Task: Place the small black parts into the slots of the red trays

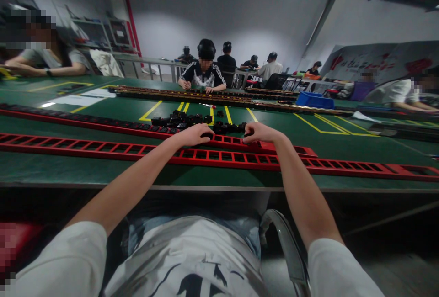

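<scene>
My left hand (195, 135) is closed over the farther red slotted frame (224, 140), with a small black part (206, 136) at its fingertips. Farther right, my right hand (261, 132) is curled in a pinch around another small black part (246, 134), mostly hidden by the fingers. Black square pieces (164, 129) fill the slots of that frame to the left of my hands. Beyond it lies a loose heap of black parts (181, 119). A second red frame (226, 156), its slots open, runs along the near side.
Long dark rails (185, 96) lie across the green table (137, 176), with a blue bin (314, 100) at their right. A screwdriver (208, 105) rests past the heap. A co-worker (202, 75) sits opposite; others sit at both sides. White papers (82, 98) lie at left.
</scene>
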The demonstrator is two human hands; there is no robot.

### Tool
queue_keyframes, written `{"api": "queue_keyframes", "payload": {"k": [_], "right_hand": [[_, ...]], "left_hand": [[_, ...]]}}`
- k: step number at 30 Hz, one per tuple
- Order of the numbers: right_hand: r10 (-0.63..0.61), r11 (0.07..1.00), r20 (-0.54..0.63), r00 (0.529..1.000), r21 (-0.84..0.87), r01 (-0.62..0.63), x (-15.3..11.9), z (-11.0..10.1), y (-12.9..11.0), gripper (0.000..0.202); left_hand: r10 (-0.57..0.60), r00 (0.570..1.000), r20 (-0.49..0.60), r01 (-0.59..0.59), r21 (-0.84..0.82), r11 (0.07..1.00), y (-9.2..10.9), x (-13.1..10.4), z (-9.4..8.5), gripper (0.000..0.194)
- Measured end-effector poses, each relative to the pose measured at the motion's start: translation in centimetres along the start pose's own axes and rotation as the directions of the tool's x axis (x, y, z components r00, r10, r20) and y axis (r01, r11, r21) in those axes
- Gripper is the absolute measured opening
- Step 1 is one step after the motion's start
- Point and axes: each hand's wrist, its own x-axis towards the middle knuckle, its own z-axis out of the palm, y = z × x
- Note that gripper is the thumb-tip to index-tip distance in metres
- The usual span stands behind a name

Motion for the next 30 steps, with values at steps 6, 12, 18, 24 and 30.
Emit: {"api": "queue_keyframes", "payload": {"k": [6, 12, 18, 24, 30], "right_hand": [[-0.003, 0.994, 0.121, 0.993, 0.105, -0.009, 0.16, 0.14, 0.34, 0.044], [-0.056, 0.998, 0.076, 0.996, 0.004, 0.056, -0.12, -0.25, -0.35, 0.042], [-0.061, 0.991, 0.102, 0.993, -0.109, 0.072, 0.01, 0.12, -0.58, 0.038], [-0.04, 0.992, 0.107, 0.993, -0.113, 0.053, 0.17, 0.22, -0.46, 0.04], [-0.046, 0.998, 0.16, 0.986, -0.035, 0.052, 0.14, -0.03, -0.42, 0.044]], "left_hand": [[-0.006, 1.0, -0.004, 0.006, 0.011, 1.0, 0.28, 0.01, -0.18, 0.037], [0.002, 1.0, -0.002, -0.002, 0.019, 1.0, 0.42, 0.04, -0.24, 0.034], [-0.003, 1.0, 0.001, 0.003, 0.018, 1.0, 0.36, 0.02, -0.15, 0.035], [0.005, 1.0, -0.016, -0.004, 0.015, 1.0, 0.07, -0.07, -0.03, 0.036], [-0.002, 1.0, -0.017, 0.002, 0.009, 1.0, 0.09, 0.07, -0.01, 0.035]]}}
